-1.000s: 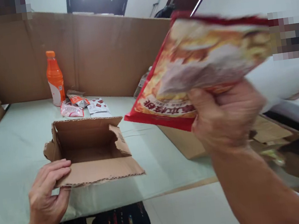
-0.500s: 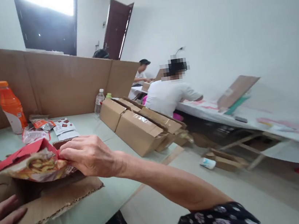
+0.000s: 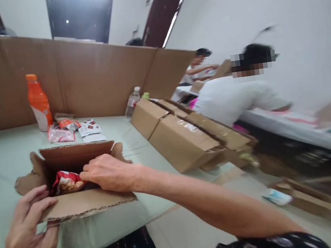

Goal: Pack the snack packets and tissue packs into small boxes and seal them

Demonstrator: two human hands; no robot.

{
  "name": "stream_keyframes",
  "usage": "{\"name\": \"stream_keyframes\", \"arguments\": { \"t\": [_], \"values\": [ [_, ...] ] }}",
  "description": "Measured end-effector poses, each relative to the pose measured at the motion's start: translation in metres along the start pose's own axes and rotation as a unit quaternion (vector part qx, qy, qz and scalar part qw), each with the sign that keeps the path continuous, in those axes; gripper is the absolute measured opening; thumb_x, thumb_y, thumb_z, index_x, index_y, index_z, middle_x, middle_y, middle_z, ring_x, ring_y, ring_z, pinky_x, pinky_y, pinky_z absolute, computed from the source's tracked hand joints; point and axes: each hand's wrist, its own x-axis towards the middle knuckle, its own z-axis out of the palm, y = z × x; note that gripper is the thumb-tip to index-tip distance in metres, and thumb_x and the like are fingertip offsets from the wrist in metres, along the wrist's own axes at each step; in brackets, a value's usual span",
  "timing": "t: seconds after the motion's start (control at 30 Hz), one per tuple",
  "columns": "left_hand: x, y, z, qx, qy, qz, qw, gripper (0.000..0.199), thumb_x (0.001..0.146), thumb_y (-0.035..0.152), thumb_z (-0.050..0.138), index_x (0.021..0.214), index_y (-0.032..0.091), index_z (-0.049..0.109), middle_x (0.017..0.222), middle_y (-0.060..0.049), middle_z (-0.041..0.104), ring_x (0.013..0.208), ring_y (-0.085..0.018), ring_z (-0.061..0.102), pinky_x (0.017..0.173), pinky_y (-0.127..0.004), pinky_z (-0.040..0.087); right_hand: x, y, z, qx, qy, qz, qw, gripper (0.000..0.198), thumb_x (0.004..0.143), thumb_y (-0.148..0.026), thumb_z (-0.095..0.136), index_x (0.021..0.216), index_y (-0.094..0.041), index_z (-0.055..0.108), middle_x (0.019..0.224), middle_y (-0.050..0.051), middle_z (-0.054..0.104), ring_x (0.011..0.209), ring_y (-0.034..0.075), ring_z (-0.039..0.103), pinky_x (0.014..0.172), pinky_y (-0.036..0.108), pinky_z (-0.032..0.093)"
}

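Observation:
An open cardboard box [image 3: 87,205] stands on the pale green tabletop in front of me, its flaps folded outward. Inside it lies a red snack bag [image 3: 68,182] with a food picture on its front, its lower part hidden by the near flap. My right hand [image 3: 106,174] reaches into the box and pinches the bag's right edge. My left hand [image 3: 33,229] grips the near flap at its left corner, fingers on top and thumb underneath. Behind the box lie small packets: a white one with brown squares [image 3: 89,128], an orange one [image 3: 68,122] and a pink-and-clear one [image 3: 60,134].
An orange drink bottle [image 3: 39,104] and a clear bottle [image 3: 133,102] stand before a cardboard screen [image 3: 95,80]. Closed cardboard boxes [image 3: 182,138] sit on the right of the table. Co-workers [image 3: 229,95] sit beyond. An open carton [image 3: 309,198] is on the floor.
My right hand has lowered the red snack bag from above the box down into it. My left hand stays on the near flap. The view has swung left.

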Motion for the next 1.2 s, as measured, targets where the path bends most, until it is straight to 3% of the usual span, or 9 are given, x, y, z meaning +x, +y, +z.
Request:
{"name": "stream_keyframes", "arguments": {
  "t": [0.2,0.33,0.47,0.57,0.67,0.8,0.93,1.07,1.2],
  "values": [
    [0.032,0.024,-0.031,0.104,-0.065,0.115,0.986,0.022,0.096,0.018,0.051,0.112,0.023,0.066,0.136,-0.012,0.066,0.108,-0.031,0.07,0.087,-0.046,0.056,-0.001,0.002,0.008,0.109,-0.003,-0.005,0.994,0.03,0.087,0.001,0.061,0.102,-0.019,0.078,0.099,0.005,0.081,0.085,0.018,0.072,0.066,0.027,0.042],
    [0.057,0.031,-0.035,0.145,-0.115,0.207,0.961,0.045,0.079,0.014,0.053,0.122,0.017,0.066,0.129,-0.017,0.073,0.112,-0.038,0.069,0.09,-0.053,0.054,0.001,-0.002,0.013,0.094,0.044,0.021,0.994,0.028,0.091,0.0,0.057,0.103,-0.015,0.078,0.101,0.01,0.081,0.089,0.02,0.073,0.072,0.028,0.046],
    [0.065,0.025,-0.018,0.117,-0.211,0.175,0.955,0.063,0.061,0.016,0.061,0.123,0.017,0.067,0.124,-0.017,0.075,0.114,-0.039,0.069,0.106,-0.055,0.049,-0.001,-0.006,0.017,0.179,0.058,0.009,0.982,0.03,0.096,-0.004,0.055,0.108,-0.017,0.079,0.11,0.009,0.082,0.095,0.02,0.075,0.082,0.029,0.052],
    [0.064,0.017,-0.004,0.078,-0.282,0.136,0.947,0.05,0.064,0.018,0.061,0.113,0.02,0.07,0.104,-0.013,0.078,0.096,-0.033,0.073,0.098,-0.047,0.053,-0.015,-0.008,0.007,0.229,0.07,-0.041,0.97,0.032,0.094,-0.002,0.057,0.111,-0.019,0.079,0.115,0.007,0.082,0.102,0.02,0.076,0.091,0.031,0.055],
    [0.066,0.016,-0.002,0.058,-0.289,0.119,0.948,0.039,0.073,0.012,0.054,0.105,0.023,0.072,0.095,-0.009,0.076,0.088,-0.028,0.072,0.092,-0.042,0.053,-0.037,0.004,-0.014,0.252,0.242,-0.055,0.935,0.028,0.096,-0.004,0.055,0.106,-0.016,0.079,0.112,0.007,0.082,0.106,0.018,0.075,0.096,0.03,0.056],
    [0.073,0.023,-0.007,0.076,-0.258,0.165,0.949,0.038,0.064,0.008,0.049,0.091,0.022,0.071,0.092,-0.011,0.076,0.083,-0.03,0.071,0.085,-0.044,0.053,-0.04,0.069,-0.017,0.288,0.431,0.161,0.84,0.021,0.098,-0.023,0.059,0.101,-0.019,0.079,0.094,0.003,0.08,0.085,0.016,0.072,0.079,0.029,0.057],
    [0.059,0.014,0.0,0.09,-0.215,0.192,0.953,0.053,0.058,0.017,0.051,0.107,0.018,0.071,0.099,-0.013,0.079,0.087,-0.034,0.073,0.093,-0.05,0.053,0.003,0.159,0.035,0.3,0.308,0.412,0.803,0.02,0.091,-0.017,0.06,0.1,-0.016,0.078,0.092,0.005,0.077,0.083,0.018,0.07,0.077,0.03,0.055],
    [0.029,-0.009,0.018,0.091,-0.188,0.213,0.954,0.065,0.075,0.017,0.053,0.14,0.021,0.059,0.105,-0.007,0.08,0.094,-0.03,0.073,0.114,-0.046,0.042,0.055,0.22,0.095,0.292,0.245,0.484,0.787,0.014,0.091,-0.022,0.069,0.099,-0.013,0.077,0.108,0.015,0.077,0.107,0.029,0.071,0.094,0.039,0.055],
    [0.015,-0.02,0.025,0.096,-0.208,0.199,0.953,0.061,0.083,0.008,0.048,0.14,0.024,0.061,0.105,-0.003,0.079,0.096,-0.025,0.073,0.121,-0.041,0.035,0.097,0.244,0.131,0.294,0.194,0.522,0.777,0.031,0.097,-0.039,0.072,0.116,-0.014,0.072,0.124,0.016,0.071,0.115,0.029,0.068,0.099,0.047,0.056]
  ]
}}
